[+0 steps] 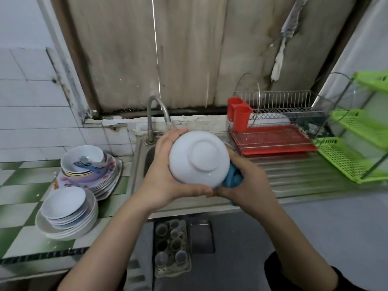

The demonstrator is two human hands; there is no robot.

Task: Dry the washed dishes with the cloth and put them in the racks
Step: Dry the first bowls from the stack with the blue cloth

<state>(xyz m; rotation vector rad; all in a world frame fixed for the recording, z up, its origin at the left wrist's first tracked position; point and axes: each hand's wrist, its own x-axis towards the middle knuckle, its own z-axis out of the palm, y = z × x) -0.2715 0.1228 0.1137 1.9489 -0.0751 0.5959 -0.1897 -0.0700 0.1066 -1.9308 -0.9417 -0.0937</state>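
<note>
I hold a white bowl (199,157) over the sink, its base turned toward me. My left hand (165,175) grips its left side, fingers curled over the far rim and thumb under the near edge. My right hand (249,185) grips a blue cloth (233,177) bunched against the bowl's right side; the bowl hides most of the cloth. A wire dish rack (277,114) with a red drip tray (273,139) stands to the right. A green plastic rack (357,152) stands further right.
On the green-and-white tiled counter (19,198) at left stand a stack of white plates and bowls (67,213) and a pile of patterned plates topped by a bowl with cutlery (88,162). A tap (155,116) rises behind the sink. Red cutlery cups (239,116) hang on the wire rack.
</note>
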